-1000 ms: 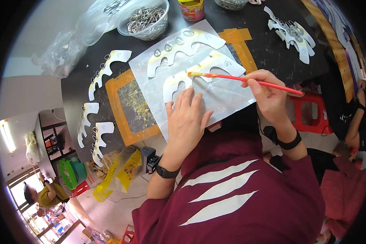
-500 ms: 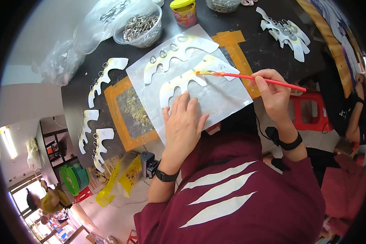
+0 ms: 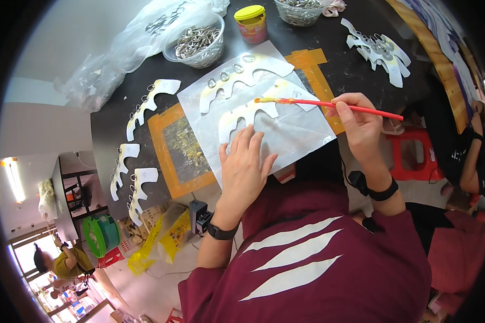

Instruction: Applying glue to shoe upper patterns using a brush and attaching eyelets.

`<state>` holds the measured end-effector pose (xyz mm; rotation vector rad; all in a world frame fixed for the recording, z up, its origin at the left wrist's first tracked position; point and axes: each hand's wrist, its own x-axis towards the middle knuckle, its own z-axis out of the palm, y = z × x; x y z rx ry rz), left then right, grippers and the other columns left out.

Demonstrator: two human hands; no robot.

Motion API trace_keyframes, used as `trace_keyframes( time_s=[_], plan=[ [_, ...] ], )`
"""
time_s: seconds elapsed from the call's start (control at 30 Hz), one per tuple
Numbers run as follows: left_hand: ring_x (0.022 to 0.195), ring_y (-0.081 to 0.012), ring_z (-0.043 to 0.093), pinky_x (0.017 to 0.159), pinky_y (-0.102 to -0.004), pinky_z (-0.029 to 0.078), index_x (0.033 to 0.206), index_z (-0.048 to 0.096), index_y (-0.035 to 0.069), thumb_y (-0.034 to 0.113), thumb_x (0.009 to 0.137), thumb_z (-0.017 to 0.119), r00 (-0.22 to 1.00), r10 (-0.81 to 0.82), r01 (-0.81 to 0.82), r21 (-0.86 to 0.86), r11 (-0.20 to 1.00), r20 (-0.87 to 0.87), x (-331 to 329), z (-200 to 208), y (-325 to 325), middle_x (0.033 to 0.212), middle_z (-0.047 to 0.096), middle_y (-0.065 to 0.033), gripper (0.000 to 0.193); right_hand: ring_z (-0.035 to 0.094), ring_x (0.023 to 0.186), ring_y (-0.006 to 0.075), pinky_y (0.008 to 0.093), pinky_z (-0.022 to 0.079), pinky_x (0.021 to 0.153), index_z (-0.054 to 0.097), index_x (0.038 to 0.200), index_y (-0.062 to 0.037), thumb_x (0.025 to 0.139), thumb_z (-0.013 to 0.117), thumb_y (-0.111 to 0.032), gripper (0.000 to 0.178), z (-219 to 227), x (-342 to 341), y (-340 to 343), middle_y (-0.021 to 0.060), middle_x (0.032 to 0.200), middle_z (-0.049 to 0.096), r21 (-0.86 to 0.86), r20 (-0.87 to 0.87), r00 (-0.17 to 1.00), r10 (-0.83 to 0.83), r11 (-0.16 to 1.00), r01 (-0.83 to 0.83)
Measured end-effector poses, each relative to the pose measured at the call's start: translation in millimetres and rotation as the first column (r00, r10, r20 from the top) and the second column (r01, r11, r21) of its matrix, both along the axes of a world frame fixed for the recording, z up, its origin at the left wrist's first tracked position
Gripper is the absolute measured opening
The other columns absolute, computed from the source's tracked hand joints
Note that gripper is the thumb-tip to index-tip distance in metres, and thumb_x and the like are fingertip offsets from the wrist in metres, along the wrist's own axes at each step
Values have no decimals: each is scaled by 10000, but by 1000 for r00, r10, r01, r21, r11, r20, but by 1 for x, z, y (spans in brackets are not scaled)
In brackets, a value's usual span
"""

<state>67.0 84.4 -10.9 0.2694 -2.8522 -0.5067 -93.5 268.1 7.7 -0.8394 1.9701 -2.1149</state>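
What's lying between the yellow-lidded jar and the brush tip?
In the head view, another white cut-out piece with metal rings lies on the translucent sheet between the jar and the brush tip.

- We wear a dark maroon shirt (image 3: 312,269) with sleeves to the elbows and three white slash-shaped stripes across it.
- Our left hand (image 3: 245,169) is bare, with a black band (image 3: 222,232) snug around its wrist.
- Our right hand (image 3: 361,126) is bare too, with a black watch-like band (image 3: 381,192) around its wrist.
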Motion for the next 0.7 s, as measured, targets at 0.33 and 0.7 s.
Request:
trace_keyframes(
  time_s=[0.33, 0.7],
  plan=[
    [1209, -305, 481, 993, -425, 306, 1222, 517, 23, 258, 865, 668, 992, 126, -127, 15, 992, 22, 25, 2, -24, 1303, 521, -165, 453, 646, 762, 111, 238, 499, 695, 626, 944, 19, 909, 593, -47, 82, -9, 11, -39, 61, 856, 646, 112, -86, 989, 116, 988, -106],
    [1199, -308, 490, 977, -423, 317, 1208, 522, 14, 254, 858, 673, 994, 108, -108, 10, 994, 12, 23, 3, -24, 1270, 545, -173, 451, 658, 773, 117, 232, 501, 686, 635, 934, 24, 901, 600, -33, 74, 0, 18, -50, 75, 846, 664, 66, -91, 991, 98, 994, -92]
  ],
)
